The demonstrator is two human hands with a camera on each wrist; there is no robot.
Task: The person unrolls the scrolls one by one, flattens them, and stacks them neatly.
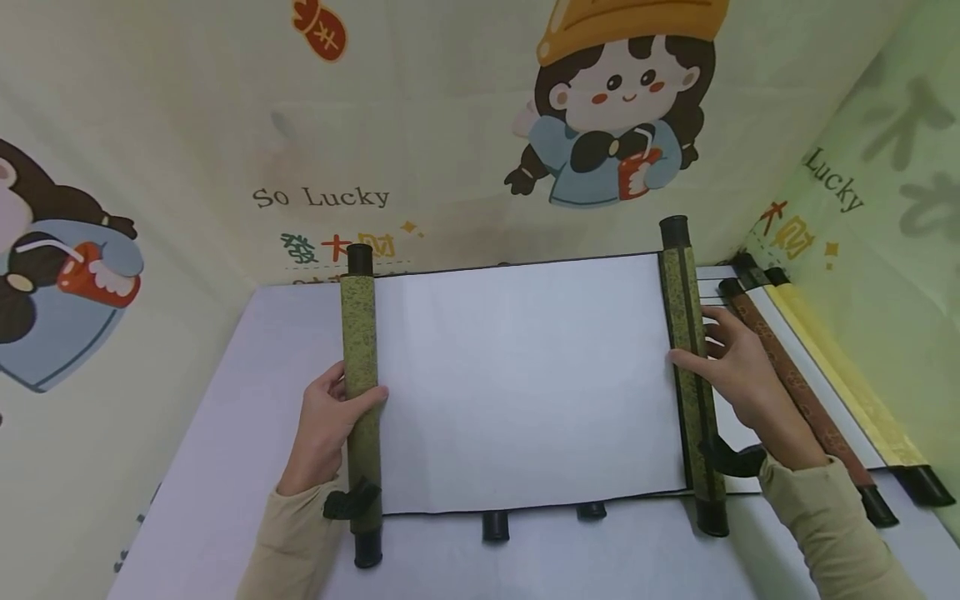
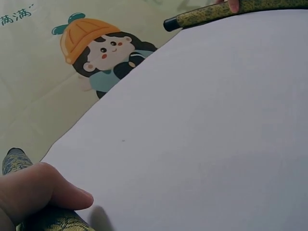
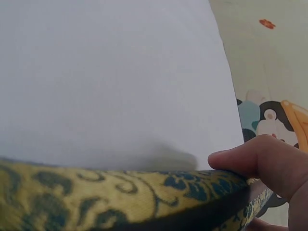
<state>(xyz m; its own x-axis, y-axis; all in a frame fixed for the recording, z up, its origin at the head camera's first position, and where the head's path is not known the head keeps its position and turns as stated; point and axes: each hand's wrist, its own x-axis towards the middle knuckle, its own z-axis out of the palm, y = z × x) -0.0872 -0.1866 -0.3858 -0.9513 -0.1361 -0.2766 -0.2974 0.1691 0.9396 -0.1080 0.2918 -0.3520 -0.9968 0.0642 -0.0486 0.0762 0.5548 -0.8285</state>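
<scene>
A hanging scroll is spread between two green-gold patterned rollers with black end knobs, its plain white sheet point(image 1: 525, 383) facing up. My left hand point(image 1: 326, 425) grips the left roller point(image 1: 360, 333), thumb across its inner side and fingers partly hidden behind. Around the right roller point(image 1: 682, 292), my right hand point(image 1: 742, 375) has its thumb on the inner edge and its fingers at the outer side. The left wrist view shows the left thumb point(image 2: 62, 190) over the roller beside the sheet. Up close in the right wrist view, the patterned cloth point(image 3: 120, 192) carries a dark lengthwise strip.
To the right lie a scroll with a brown roller point(image 1: 802, 387) and one with a yellow roller point(image 1: 847, 375). Black knobs point(image 1: 495, 527) poke out below the sheet's near edge. The white table point(image 1: 247, 400) meets a cartoon-printed cloth backdrop point(image 1: 442, 125) behind and at both sides.
</scene>
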